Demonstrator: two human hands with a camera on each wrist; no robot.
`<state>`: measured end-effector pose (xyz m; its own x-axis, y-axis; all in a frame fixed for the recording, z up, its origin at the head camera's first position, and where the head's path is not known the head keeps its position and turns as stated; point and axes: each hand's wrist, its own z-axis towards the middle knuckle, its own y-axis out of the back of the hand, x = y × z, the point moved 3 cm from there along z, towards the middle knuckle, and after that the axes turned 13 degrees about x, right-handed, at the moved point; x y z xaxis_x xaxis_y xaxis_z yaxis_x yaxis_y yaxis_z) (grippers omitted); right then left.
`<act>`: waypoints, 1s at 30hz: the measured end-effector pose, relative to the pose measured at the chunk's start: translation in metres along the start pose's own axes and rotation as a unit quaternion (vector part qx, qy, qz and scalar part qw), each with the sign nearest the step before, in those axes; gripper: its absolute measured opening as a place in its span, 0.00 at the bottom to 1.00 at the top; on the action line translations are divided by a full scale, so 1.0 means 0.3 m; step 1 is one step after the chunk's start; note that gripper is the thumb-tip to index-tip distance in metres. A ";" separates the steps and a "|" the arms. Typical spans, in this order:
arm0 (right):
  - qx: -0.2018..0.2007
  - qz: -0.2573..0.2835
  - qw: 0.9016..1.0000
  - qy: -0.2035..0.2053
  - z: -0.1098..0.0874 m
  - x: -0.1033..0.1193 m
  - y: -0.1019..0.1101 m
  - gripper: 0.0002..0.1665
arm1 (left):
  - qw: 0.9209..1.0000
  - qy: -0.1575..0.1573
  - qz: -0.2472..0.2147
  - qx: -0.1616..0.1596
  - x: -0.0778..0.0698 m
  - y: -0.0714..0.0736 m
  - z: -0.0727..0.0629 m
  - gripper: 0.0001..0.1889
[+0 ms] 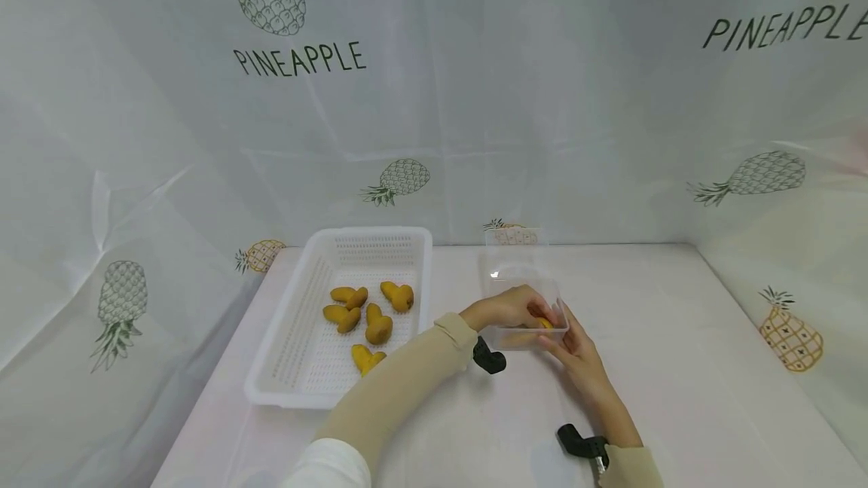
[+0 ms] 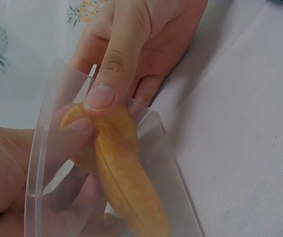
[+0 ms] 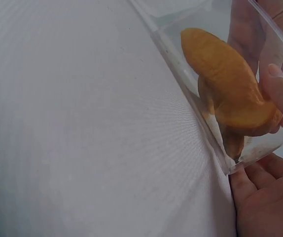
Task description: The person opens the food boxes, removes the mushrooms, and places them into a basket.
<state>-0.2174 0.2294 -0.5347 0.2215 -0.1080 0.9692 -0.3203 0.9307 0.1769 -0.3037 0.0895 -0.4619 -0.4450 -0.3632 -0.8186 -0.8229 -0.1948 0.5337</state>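
A clear plastic box (image 1: pixel 500 337) stands on the table with its transparent lid (image 1: pixel 513 254) raised at the back. My left hand (image 1: pixel 510 309) reaches down inside it, thumb and fingers pinching a yellow-orange, gourd-shaped fruit (image 2: pixel 131 187) with a pointed end. Through the clear wall in the right wrist view, part of another such fruit (image 3: pixel 232 143) shows beneath the held one. At the box's front right corner my right hand (image 1: pixel 581 356) grips the wall, its thumb in front and its fingers along the right side.
To the left stands a white perforated basket (image 1: pixel 271 398) with several yellow fruits (image 1: pixel 378 326) in it; my left forearm crosses its front right corner. Each wrist carries a black camera mount (image 1: pixel 490 358). A pineapple-print sheet (image 1: pixel 407 111) hangs behind the table.
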 end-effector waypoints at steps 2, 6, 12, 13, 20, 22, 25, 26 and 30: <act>0.000 0.003 1.000 -0.002 0.001 -0.001 0.000 0.48 | 1.000 -0.003 0.002 -0.002 -0.001 0.001 0.000 0.09; -0.001 -0.001 1.000 -0.001 0.004 -0.006 0.001 0.48 | 1.000 0.005 0.003 -0.007 -0.002 0.003 0.000 0.10; -0.002 -0.003 1.000 -0.004 0.005 -0.010 0.002 0.48 | 0.999 0.026 0.039 -0.025 -0.009 0.015 -0.010 0.11; -0.003 -0.001 1.000 -0.004 0.005 -0.010 0.002 0.48 | 0.998 0.027 0.044 -0.029 -0.010 0.018 -0.011 0.11; -0.014 -0.008 1.000 -0.001 0.008 -0.002 0.009 0.48 | 0.997 0.011 0.039 -0.058 -0.022 0.048 -0.024 0.12; -0.015 -0.012 1.000 -0.005 0.009 -0.002 0.010 0.48 | 0.997 0.009 0.028 -0.066 -0.019 0.055 -0.031 0.12; -0.014 -0.010 1.000 -0.017 0.008 -0.003 0.009 0.49 | 0.997 0.015 -0.001 -0.081 -0.011 0.063 -0.041 0.11; -0.014 -0.010 1.000 -0.019 0.007 -0.003 0.008 0.49 | 0.996 0.014 -0.013 -0.087 -0.008 0.065 -0.045 0.11; -0.011 -0.006 1.000 -0.025 0.006 -0.004 -0.001 0.49 | 0.990 0.007 -0.077 -0.114 0.001 0.073 -0.063 0.12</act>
<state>-0.2192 0.2285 -0.5356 0.1788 -0.1363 0.9744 -0.2981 0.9363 0.1857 -0.3152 0.0680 -0.4466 -0.3140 -0.3258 -0.8918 -0.7785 -0.4493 0.4383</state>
